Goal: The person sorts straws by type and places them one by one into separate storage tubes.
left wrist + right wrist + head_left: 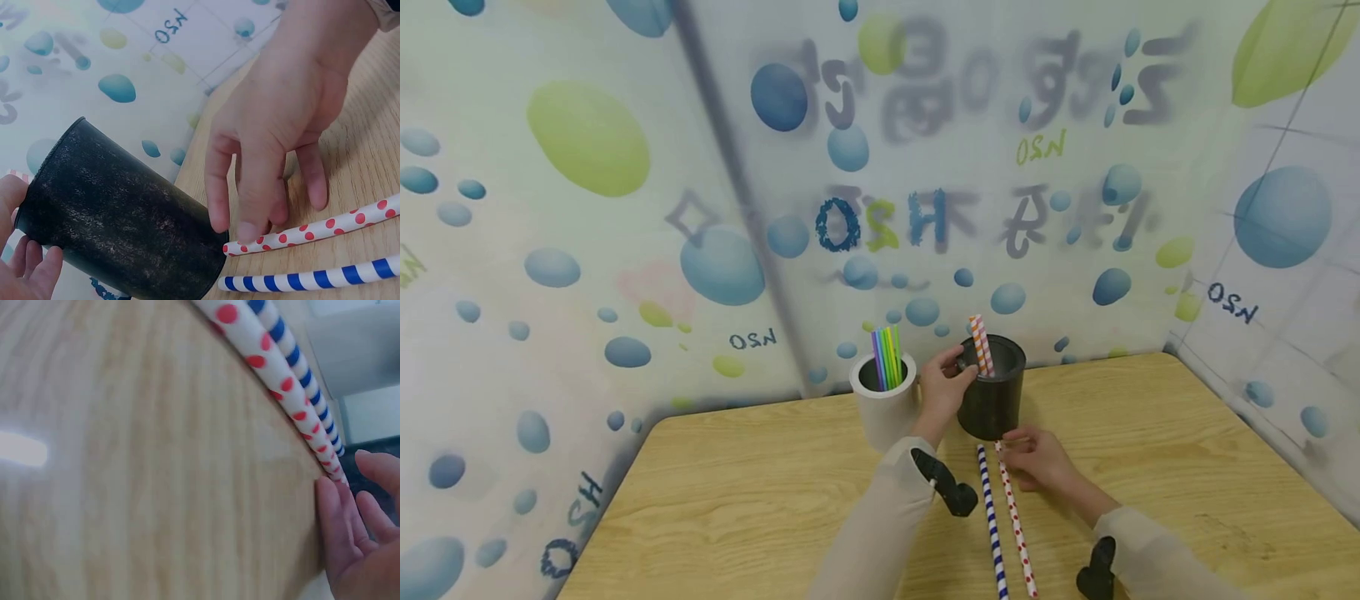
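Note:
My left hand (pixel 942 392) grips the black cup (pixel 991 408) at the left of its rim. Orange-and-white and pink-and-white striped straws (pixel 981 343) stand in that cup. Beside the cup's base is my right hand (pixel 1043 460), its fingers spread around the far end of a red-dotted white straw (pixel 1017 525). In the left wrist view the right thumb touches this straw (pixel 309 234), with the other fingers apart from the thumb. A blue-and-white striped straw (pixel 991 521) lies just left of the dotted one; both lie on the table.
A white cup (pixel 883 417) holding several coloured straws (pixel 887 358) stands left of the black cup. The wooden table (pixel 737 500) meets a printed curtain (pixel 625 250) along its back edge.

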Available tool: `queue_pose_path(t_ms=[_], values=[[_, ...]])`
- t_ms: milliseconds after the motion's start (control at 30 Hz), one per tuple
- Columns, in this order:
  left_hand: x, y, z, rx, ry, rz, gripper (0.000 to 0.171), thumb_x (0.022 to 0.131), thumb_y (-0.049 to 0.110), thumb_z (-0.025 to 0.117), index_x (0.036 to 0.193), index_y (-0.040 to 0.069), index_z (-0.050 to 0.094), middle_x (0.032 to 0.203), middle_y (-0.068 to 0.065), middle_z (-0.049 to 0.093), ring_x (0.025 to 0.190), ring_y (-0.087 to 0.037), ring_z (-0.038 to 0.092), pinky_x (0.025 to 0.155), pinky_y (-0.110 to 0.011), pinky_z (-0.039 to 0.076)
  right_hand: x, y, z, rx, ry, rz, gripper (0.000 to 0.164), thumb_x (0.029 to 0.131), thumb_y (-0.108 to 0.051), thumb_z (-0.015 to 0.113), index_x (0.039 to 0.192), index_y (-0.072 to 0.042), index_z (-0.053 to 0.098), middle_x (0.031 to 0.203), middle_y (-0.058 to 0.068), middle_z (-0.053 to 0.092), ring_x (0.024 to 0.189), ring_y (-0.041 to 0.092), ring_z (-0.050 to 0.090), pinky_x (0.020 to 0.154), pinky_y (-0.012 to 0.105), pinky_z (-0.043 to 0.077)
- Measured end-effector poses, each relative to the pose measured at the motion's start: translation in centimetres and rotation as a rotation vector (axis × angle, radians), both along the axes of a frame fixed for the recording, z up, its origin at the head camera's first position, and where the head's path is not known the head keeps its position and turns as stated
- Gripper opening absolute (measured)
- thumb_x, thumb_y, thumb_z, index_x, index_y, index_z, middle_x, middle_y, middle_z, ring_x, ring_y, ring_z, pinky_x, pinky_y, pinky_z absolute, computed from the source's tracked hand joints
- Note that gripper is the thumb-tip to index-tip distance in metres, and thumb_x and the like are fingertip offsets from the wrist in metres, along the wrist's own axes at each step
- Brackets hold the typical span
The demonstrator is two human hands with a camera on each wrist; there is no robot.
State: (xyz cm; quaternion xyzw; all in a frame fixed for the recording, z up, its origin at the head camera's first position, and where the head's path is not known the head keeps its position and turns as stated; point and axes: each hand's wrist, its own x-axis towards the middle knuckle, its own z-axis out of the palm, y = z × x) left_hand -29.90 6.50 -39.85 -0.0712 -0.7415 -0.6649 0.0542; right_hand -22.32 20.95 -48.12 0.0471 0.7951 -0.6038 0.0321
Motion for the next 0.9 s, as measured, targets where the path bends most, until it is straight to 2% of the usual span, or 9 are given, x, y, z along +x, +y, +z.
queue_pose_path(t_ms=[167,467,667,900], values=[[-0.2,0.0,0.0,0.003,0.002,-0.002,0.037,0.080,0.004,0.069,0.116,0.006,0.063,0.103,-0.007,0.063,0.088,-0.015,0.058,0.071,-0.025,0.051,0.3,-0.7,-0.1,0.038,0.021,-0.030,0.036,0.077,-0.003,0.070,0.107,0.007,0.054,0.081,0.010,0.063,0.065,0.018,0.057,0.047,0.035,0.049],[0.0,0.0,0.1,0.003,0.015,-0.001,0.036,0.079,0.003,0.069,0.115,0.004,0.063,0.103,-0.009,0.064,0.087,-0.017,0.059,0.071,-0.026,0.051,0.3,-1.5,0.1,0.112,-0.032,-0.068,0.043,0.072,-0.001,0.074,0.109,0.006,0.053,0.080,0.009,0.054,0.054,0.016,0.051,0.045,0.032,0.047],[0.0,-0.2,0.1,0.005,0.022,0.003,0.036,0.078,0.003,0.069,0.114,0.003,0.064,0.102,-0.008,0.064,0.085,-0.015,0.058,0.070,-0.025,0.051,0.0,-1.8,0.4,0.169,-0.074,-0.075,0.043,0.071,0.000,0.073,0.109,0.006,0.054,0.080,0.008,0.055,0.052,0.015,0.052,0.044,0.031,0.047],[-0.1,-0.2,-0.1,0.000,0.030,-0.004,0.036,0.078,0.003,0.069,0.113,0.003,0.064,0.100,-0.009,0.063,0.084,-0.015,0.058,0.069,-0.025,0.051,0.1,-1.9,0.5,0.180,-0.065,-0.081,0.039,0.071,0.002,0.069,0.107,0.007,0.054,0.078,0.008,0.054,0.053,0.014,0.051,0.043,0.030,0.047]])
